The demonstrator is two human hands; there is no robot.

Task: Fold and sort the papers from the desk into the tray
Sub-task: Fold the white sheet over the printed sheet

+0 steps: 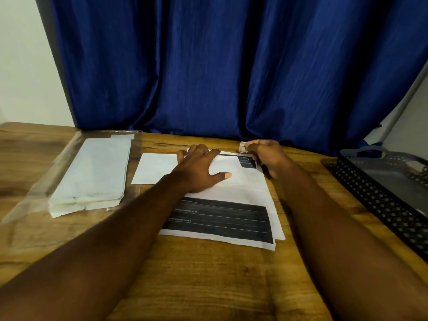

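A stack of white printed papers (222,216) with black form blocks lies at the middle of the wooden desk. The top sheet (234,172) is folded over toward the far edge. My left hand (199,167) presses flat on this fold, fingers spread. My right hand (266,158) pinches the fold's right corner and also holds a small whitish object (243,147) in its fingers. A black perforated tray (370,193) stands at the right edge of the desk.
A clear plastic sleeve with a pile of white envelopes (92,174) lies at the left. A white envelope (155,167) sits beside my left hand. A blue curtain (231,66) hangs behind the desk.
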